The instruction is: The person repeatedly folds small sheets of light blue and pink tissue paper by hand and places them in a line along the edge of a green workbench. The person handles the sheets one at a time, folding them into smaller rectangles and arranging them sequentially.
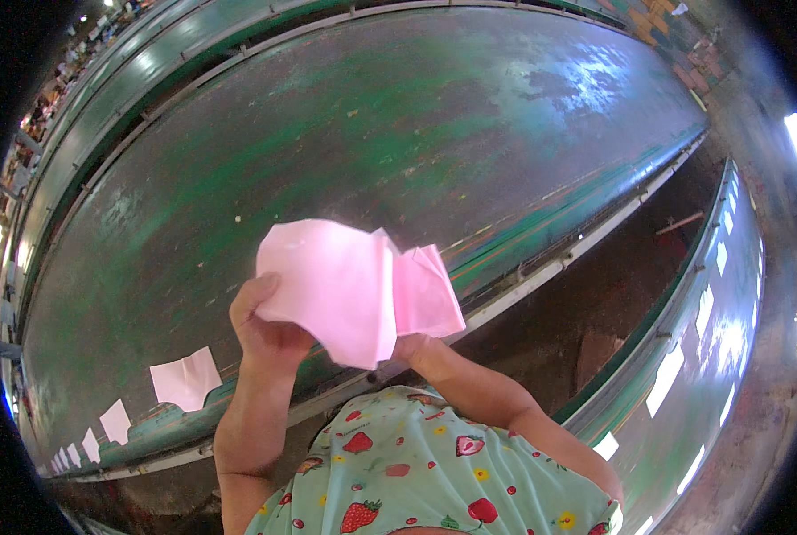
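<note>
Over the near edge of a long green-grey table (354, 134), I hold up a bundle of pale pink cut pieces (327, 281), which look like fabric panels. My left hand (269, 325) is closed on the bundle's left side, thumb on top and fingers underneath. The bundle's right part (430, 290) is folded or overlapping, with creased layers. My right hand (409, 346) reaches beneath that part; its fingers are hidden behind the pink pieces. To the left, a single pink piece (185, 379) lies flat along the table's near edge.
More pink pieces (115, 421) lie in a row along the near edge toward the far left. Behind me on the right, another long table (719, 330) carries several pale pieces. A dark aisle floor (612, 294) separates the tables. Further tables (140, 71) stand beyond.
</note>
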Demonstrator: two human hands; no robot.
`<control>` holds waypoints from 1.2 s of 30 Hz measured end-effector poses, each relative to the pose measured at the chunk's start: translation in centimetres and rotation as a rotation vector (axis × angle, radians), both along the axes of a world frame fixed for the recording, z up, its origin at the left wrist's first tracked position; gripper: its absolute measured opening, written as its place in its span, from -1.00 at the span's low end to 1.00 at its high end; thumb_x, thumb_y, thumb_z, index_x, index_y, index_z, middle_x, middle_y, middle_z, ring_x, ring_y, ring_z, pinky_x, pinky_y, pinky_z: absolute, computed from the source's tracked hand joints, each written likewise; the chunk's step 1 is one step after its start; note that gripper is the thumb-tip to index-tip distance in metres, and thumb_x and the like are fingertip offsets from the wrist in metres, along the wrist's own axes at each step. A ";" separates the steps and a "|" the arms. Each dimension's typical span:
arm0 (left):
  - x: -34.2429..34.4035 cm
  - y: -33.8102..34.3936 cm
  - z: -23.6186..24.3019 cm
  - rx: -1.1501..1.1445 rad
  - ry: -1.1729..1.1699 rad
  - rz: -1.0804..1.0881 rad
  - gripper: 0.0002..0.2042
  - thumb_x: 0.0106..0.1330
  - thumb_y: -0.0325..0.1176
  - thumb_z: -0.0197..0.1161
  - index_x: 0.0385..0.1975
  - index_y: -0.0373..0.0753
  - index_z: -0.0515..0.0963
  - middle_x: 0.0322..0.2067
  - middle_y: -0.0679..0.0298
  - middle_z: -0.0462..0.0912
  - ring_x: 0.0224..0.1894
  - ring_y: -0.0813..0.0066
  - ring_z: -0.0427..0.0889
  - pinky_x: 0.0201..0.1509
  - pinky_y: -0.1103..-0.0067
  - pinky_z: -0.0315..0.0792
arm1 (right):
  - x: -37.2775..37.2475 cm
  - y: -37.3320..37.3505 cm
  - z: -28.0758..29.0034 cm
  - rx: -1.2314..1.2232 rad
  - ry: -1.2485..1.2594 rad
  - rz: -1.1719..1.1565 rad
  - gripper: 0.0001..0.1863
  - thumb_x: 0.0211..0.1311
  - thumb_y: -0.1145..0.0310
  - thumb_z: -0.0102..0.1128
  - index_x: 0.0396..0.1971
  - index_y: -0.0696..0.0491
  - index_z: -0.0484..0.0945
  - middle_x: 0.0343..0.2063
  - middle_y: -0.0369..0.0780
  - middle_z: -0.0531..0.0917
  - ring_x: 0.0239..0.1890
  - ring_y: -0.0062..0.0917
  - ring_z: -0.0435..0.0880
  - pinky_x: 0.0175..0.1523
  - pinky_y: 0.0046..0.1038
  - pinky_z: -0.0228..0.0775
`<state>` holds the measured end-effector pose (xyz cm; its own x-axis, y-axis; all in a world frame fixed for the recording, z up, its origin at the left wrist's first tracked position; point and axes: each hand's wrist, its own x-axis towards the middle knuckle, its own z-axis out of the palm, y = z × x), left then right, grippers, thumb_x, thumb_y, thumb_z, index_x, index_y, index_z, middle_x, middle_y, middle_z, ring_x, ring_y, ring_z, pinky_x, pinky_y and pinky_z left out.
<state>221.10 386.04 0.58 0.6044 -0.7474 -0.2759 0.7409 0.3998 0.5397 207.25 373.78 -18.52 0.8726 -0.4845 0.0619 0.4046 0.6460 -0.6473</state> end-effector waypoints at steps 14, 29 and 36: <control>-3.2 -6.9 -9.5 0.219 -0.310 0.035 -0.64 0.31 -0.58 0.33 0.09 -0.31 0.48 -0.04 0.18 0.69 -0.04 0.40 0.73 0.01 0.49 0.66 | -6.0 -23.7 12.4 -1.095 0.679 -0.174 -0.33 0.19 0.34 0.60 0.30 0.07 0.54 0.10 -0.05 0.75 0.17 -0.31 0.74 0.25 -0.29 0.59; -7.9 -22.0 -11.4 0.147 -0.148 -0.165 -0.70 0.45 -0.55 0.27 0.11 -0.34 0.40 0.04 0.08 0.63 0.06 0.23 0.74 0.20 0.15 0.73 | -14.3 -37.9 13.8 -0.630 0.624 -0.225 -0.33 0.23 0.50 0.48 0.37 0.17 0.49 0.12 -0.16 0.69 0.06 -0.43 0.72 0.23 -0.39 0.56; -11.3 -33.1 -13.2 0.576 -0.457 -0.019 -0.47 0.41 -0.53 0.30 0.37 -0.33 0.34 0.17 -0.02 0.57 0.09 0.15 0.69 0.19 0.27 0.63 | -14.5 -50.4 8.5 -0.676 0.689 -0.120 -0.33 0.26 0.39 0.49 0.35 0.17 0.49 0.10 -0.17 0.70 0.10 -0.38 0.72 0.20 -0.29 0.59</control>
<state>209.78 352.92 -12.63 0.7415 -0.5716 -0.3513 0.3953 -0.0509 0.9171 192.75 323.41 -10.06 0.7691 -0.6222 -0.1462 -0.1630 0.0302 -0.9862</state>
